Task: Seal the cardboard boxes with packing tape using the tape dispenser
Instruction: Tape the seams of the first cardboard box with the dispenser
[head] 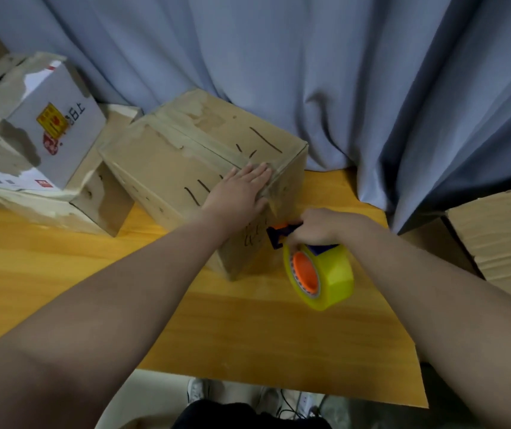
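Observation:
A brown cardboard box (186, 156) with black marker lines stands in the middle of the wooden table (248, 329). A strip of clear tape runs along its top seam and down the near right side. My left hand (242, 188) lies flat, fingers straight, pressing on the box's top at its right edge. My right hand (319, 226) grips the handle of the tape dispenser (313, 267), which is blue and orange and carries a yellowish roll of tape. The dispenser's blade end touches the box's right side, below my left hand.
At the left, a white printed box (53, 131) sits on top of other worn cardboard boxes (62, 205). A stack of flat cardboard (502, 236) lies at the right. A blue-grey curtain (310, 57) hangs behind the table. Shoes and floor show below the table's near edge.

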